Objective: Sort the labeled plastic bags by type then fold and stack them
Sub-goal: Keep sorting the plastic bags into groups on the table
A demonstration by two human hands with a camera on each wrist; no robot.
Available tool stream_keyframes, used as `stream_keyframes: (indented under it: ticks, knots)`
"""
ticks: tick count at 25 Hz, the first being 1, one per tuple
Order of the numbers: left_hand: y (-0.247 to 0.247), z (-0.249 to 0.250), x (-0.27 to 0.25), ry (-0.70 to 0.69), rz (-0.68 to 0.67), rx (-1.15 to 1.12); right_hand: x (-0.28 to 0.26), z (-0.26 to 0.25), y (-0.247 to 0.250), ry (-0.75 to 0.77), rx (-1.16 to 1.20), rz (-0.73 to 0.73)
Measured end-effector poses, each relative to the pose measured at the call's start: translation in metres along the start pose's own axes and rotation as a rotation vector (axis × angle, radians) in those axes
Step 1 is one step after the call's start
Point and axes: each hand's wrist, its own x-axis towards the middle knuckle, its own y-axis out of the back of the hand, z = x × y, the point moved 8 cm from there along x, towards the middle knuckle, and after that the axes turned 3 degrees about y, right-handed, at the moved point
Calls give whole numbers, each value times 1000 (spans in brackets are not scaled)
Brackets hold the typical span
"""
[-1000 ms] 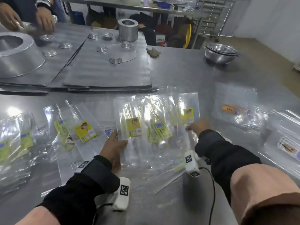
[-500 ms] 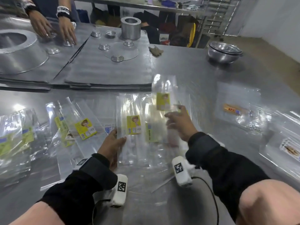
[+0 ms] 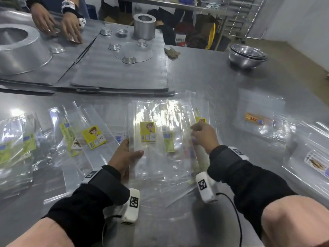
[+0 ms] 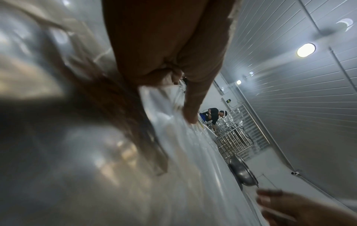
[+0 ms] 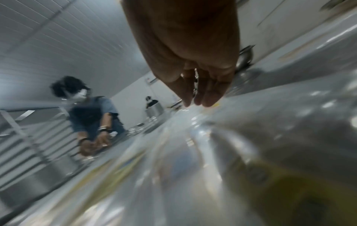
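Many bags: clear plastic bags with yellow labels lie spread and overlapping across the steel worktop (image 3: 204,73); the pile in hand (image 3: 160,139) sits in the middle, between both hands; a looser heap (image 3: 80,138) lies to the left, and other bag types (image 3: 258,120) well apart on the right.
Left hand: the left hand (image 3: 124,155) pinches the near left edge of the middle pile, thumb on top of the film, fingers beneath.
Right hand: the right hand (image 3: 204,136) hovers at the pile's right side, fingers loosely curled by a small yellow label (image 3: 200,119); whether it holds a film I cannot tell (the clear sheets blur there).
Handling: very light, limp, slick film, by my judgement; sheets will slide on each other and on the steel, and cling or lift with any draught; best taken at an edge or corner and pressed flat before folding.
Head view: alone shows the labels, hence the types.
Left wrist view: shows the thumb (image 4: 190,110) lying on white film (image 4: 164,107); no label legible.
Right wrist view: shows the fingers (image 5: 203,94) nearly straight, tips close above the glossy sheets; contact unclear.
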Motion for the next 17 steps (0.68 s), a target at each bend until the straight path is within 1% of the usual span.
stream_keyframes:
  ticks: [1,2,3,4,7,9,11,15,17]
  knots:
    - [0,0,1,-7,-8,-7,9,17,21,-68,-105,88]
    - [0,-1,2,-13,-11,-12,16,32,36,-138,-174,143]
    - [1,-2,3,-16,-10,-21,19,44,41,-215,-198,150]
    - [2,-3,3,-19,-6,-30,19,52,40,-280,-191,126]
    - [3,-3,4,-31,-11,-21,21,61,33,-381,-164,92]
    - [3,-3,4,-45,-29,-14,28,62,34,-374,-208,30]
    - [4,-3,4,-52,-25,-13,40,59,38,-306,-235,16]
    - [0,-1,2,-60,-22,-27,56,35,65,-144,-177,165]
    - [-1,1,0,-65,-15,-17,59,21,72,-102,-114,169]
